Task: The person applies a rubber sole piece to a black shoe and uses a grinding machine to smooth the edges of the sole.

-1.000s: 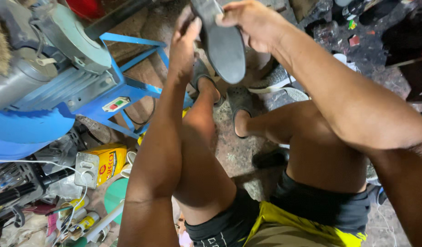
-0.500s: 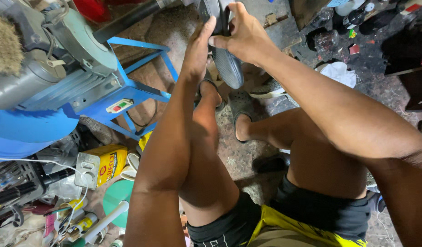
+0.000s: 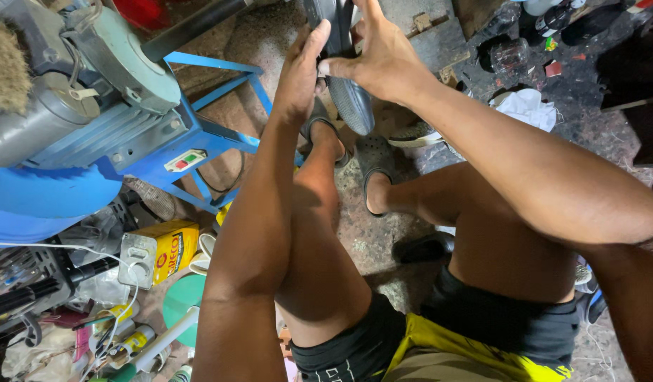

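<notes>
A dark shoe sole [image 3: 349, 99] is held up at arm's length above the person's feet, near the top of the view, its textured grey underside turned toward the camera and its upper end cut off by the frame edge. The left hand [image 3: 301, 74] presses flat against its left edge, fingers straight and together, while the right hand [image 3: 379, 60] wraps round it from the right, thumb across the front and fingers spread behind. Below it both feet rest in dark sandals [image 3: 372, 166] on the stained stone floor [image 3: 372, 240]. To the left stands a blue metal machine frame [image 3: 199, 138] carrying a grey motor [image 3: 43, 124] and a bristle brush wheel [image 3: 4, 67], partly cut off at the edge. At lower left a yellow tin [image 3: 172, 247] stands closed, so its contents cannot be seen, beside a grey socket box [image 3: 136, 259] with a white cable and a green lid [image 3: 181, 301]; the clutter around them is too tangled to make out. At upper right lie a crumpled white cloth [image 3: 526, 107] and a clear jar [image 3: 510, 56], its contents unclear.
</notes>
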